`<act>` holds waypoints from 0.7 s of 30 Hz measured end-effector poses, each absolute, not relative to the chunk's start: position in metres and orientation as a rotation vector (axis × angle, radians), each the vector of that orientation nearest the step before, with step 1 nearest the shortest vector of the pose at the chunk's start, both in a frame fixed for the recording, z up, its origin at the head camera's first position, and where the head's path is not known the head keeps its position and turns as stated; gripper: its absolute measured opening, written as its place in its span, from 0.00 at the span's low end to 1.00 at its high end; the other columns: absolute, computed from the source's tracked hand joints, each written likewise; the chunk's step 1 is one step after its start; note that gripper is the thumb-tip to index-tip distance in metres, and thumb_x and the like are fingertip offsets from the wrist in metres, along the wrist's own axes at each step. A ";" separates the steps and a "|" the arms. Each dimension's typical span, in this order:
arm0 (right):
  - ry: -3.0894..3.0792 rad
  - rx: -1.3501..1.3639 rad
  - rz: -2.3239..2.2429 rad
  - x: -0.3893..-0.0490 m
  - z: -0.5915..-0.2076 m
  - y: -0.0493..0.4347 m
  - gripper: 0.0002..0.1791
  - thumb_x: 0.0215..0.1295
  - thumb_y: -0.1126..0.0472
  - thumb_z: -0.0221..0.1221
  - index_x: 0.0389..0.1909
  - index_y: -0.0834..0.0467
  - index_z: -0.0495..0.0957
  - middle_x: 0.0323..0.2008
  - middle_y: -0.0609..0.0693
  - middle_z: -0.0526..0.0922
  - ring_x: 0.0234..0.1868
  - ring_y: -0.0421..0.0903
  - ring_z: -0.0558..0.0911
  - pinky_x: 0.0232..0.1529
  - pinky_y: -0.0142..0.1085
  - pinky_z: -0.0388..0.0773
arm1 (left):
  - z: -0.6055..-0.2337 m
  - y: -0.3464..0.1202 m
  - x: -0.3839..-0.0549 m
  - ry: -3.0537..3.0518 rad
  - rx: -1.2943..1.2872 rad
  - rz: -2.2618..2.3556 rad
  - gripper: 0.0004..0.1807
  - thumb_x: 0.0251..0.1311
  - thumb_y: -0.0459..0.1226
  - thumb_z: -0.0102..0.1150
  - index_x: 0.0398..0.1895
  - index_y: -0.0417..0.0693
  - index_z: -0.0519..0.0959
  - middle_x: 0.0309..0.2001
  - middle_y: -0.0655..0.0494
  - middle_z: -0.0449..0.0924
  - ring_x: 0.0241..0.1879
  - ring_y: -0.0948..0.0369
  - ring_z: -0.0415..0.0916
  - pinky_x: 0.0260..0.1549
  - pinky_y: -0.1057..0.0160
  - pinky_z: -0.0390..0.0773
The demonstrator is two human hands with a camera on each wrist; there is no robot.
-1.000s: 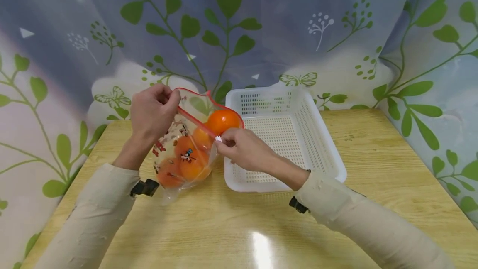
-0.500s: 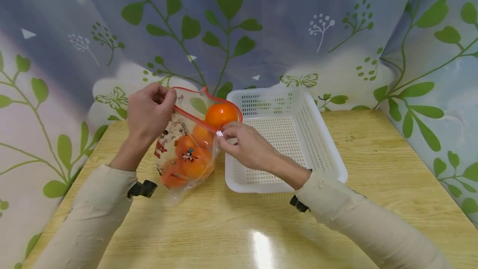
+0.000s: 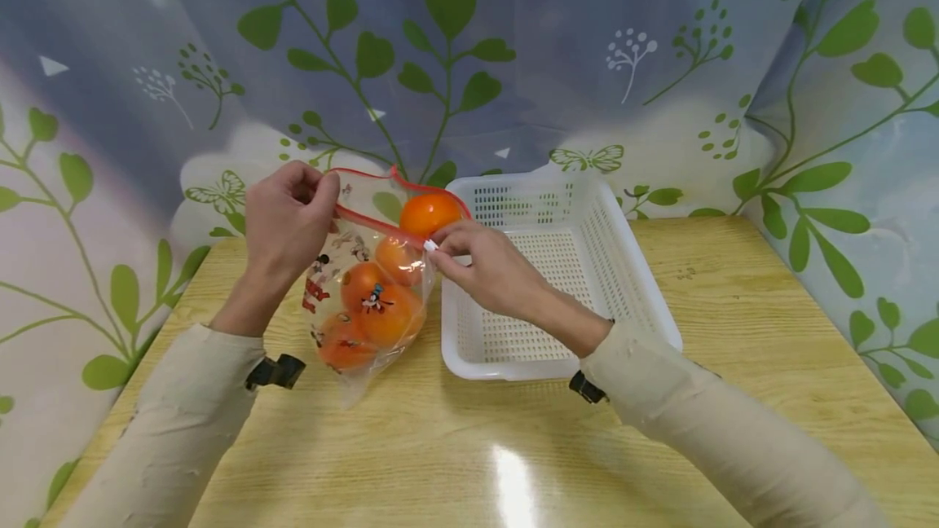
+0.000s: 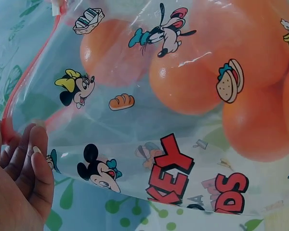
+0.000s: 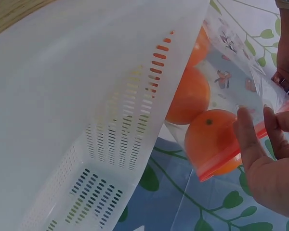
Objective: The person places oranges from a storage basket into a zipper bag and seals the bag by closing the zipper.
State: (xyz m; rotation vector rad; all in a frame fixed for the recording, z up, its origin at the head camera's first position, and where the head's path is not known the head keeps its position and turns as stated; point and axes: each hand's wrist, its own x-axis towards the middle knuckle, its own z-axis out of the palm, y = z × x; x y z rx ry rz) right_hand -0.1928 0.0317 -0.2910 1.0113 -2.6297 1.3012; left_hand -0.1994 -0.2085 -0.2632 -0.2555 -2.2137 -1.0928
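A clear zip bag (image 3: 330,255) with cartoon prints and a red zip edge holds several oranges (image 3: 389,316). Its mouth gapes, and the topmost orange (image 3: 429,214) shows right at the opening. My left hand (image 3: 284,214) pinches the left end of the red edge between thumb and fingers. At the other end of that edge, my right hand (image 3: 495,267) pinches near the white zip slider (image 3: 429,245). In the left wrist view the printed bag wall (image 4: 115,125) covers the oranges, and part of the left hand (image 4: 24,183) shows at the corner.
Just right of the bag stands a white perforated plastic basket (image 3: 649,292), partly behind the right forearm. Both stand on a wood-grain table (image 3: 411,446). A leaf-patterned curtain (image 3: 557,39) hangs behind and at both sides.
The right hand and the slider have risen slightly away from the body. My left hand has drifted a little left, and the bag's mouth has shifted left with the top orange.
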 end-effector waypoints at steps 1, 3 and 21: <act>-2.637 1.000 1.334 -0.193 -0.290 0.031 0.12 0.69 0.58 0.56 0.28 0.58 0.81 0.50 0.51 0.79 0.49 0.45 0.78 0.51 0.37 0.74 | -0.263 -0.209 -0.199 -2.208 -0.257 -1.102 0.14 0.66 0.42 0.51 0.26 0.44 0.77 0.18 0.54 0.76 0.15 0.60 0.75 0.16 0.67 0.70; -2.659 0.962 1.438 -0.195 -0.289 0.031 0.12 0.70 0.58 0.55 0.29 0.59 0.80 0.52 0.52 0.77 0.47 0.46 0.80 0.46 0.37 0.77 | -0.263 -0.209 -0.199 -2.191 -0.258 -1.117 0.14 0.66 0.42 0.51 0.26 0.44 0.77 0.18 0.54 0.77 0.17 0.58 0.76 0.16 0.67 0.70; -2.351 0.776 2.006 -0.214 -0.275 0.011 0.08 0.71 0.63 0.52 0.40 0.65 0.75 0.43 0.54 0.77 0.41 0.47 0.82 0.41 0.34 0.79 | -0.260 -0.208 -0.184 -1.819 -0.249 -1.356 0.10 0.62 0.33 0.56 0.25 0.34 0.76 0.21 0.50 0.79 0.20 0.63 0.76 0.23 0.71 0.73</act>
